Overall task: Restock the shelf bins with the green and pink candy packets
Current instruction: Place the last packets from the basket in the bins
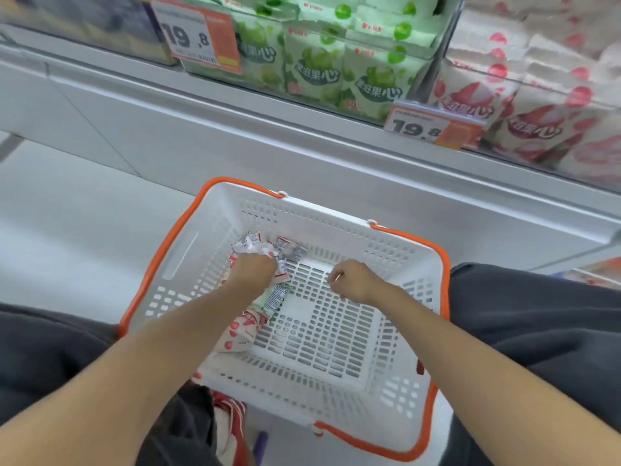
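**Q:** Now, entry one: where do your hands stand?

**A:** Your left hand (pixel 253 270) is down in the basket (pixel 336 230). Its fingers are curled round a crumpled clutch of packets (pixel 255 245). Your right hand (pixel 353 280) hovers just beside it, over bare basket floor. Its fingers are loosely curled, and nothing shows in it.

**Q:** What else lies in there?

**A:** A green packet (pixel 274 297) lies under your left wrist. A pink packet (pixel 240 331) lies nearer you, beneath that forearm. They look to overlap, but where exactly is unclear.

**Q:** How do you lift the clutch well?

**A:** This is a judgement. The wrappers look slick and are bunched unevenly, so a one-handed pull may shed one. Bring your right hand across and cup it under the clutch before you raise it. The colours inside your grip are hard to read, since mostly the printed backs show. Sort them over the basket, so that any drop lands back inside.

**Q:** Then where do they go?

**A:** The green bin (pixel 319 68) sits up and ahead of your left hand. The pink bin (pixel 504 105) sits up and ahead of your right. Feed each colour from the hand nearest its bin. Lay the packets face-out like the stock already there.

**Q:** What is still to do?

**A:** The two loose packets need one more reach.
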A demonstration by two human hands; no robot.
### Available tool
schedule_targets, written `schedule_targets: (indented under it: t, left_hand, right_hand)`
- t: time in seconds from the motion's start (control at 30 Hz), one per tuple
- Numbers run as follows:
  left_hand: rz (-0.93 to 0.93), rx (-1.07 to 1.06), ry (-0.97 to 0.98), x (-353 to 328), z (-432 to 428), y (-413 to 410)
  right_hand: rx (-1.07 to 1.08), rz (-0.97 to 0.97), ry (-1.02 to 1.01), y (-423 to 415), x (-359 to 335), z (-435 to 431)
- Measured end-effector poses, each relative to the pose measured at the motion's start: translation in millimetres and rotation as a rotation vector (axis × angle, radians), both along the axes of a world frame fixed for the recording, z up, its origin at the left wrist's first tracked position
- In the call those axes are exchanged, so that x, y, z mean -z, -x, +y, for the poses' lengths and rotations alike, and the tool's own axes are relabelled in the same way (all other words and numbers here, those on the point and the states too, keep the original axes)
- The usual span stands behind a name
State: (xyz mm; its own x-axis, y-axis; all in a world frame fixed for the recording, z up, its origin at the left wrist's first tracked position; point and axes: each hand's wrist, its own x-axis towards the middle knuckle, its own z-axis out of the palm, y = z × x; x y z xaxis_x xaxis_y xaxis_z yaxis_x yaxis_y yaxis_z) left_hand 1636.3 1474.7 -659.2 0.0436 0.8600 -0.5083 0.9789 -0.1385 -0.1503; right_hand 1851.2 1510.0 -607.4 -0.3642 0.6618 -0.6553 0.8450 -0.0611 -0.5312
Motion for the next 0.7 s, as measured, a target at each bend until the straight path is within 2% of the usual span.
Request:
schedule_targets:
  t: [0.07,0.17,0.3,0.37,0.43,0.57,0.63,0.7]
  left_hand:
    - [-0.220,-0.013,0.002,-34.8,15.2,-18.7]
    - [-0.604,-0.049,0.130,-90.5,38.6,-41.1]
    - [-0.901,-0.066,0.150,-179.8,51.9,-57.0]
    - [-1.015,-0.117,0.153,-206.9,53.4,-57.0]
    - [-1.104,-0.185,0.082,-219.5,54.5,-57.3]
    - [-1.323,-0.477,-0.314,-230.1,60.2,-70.2]
    - [-1.455,-0.706,-0.336,-231.4,63.4,-77.1]
    - [-1.471,-0.763,-0.315,-230.5,64.7,-81.2]
  right_hand:
    - [0.025,0.041,-0.062,1.4,-18.0,7.8]
    - [-0.091,0.079,-0.198,1.2,-60.8,25.3]
    - [-0.219,0.172,-0.082,-8.5,-123.8,40.0]
    - [-0.214,0.211,-0.104,-18.5,-150.2,37.9]
    - [-0.161,0.288,-0.075,-30.4,-167.8,38.9]
    - [0.153,0.523,-0.026,-39.4,-179.9,46.0]
    - [0.331,0.625,-0.090,-36.7,-180.6,45.3]
    - [0.391,0.678,-0.143,-35.0,-181.2,43.5]
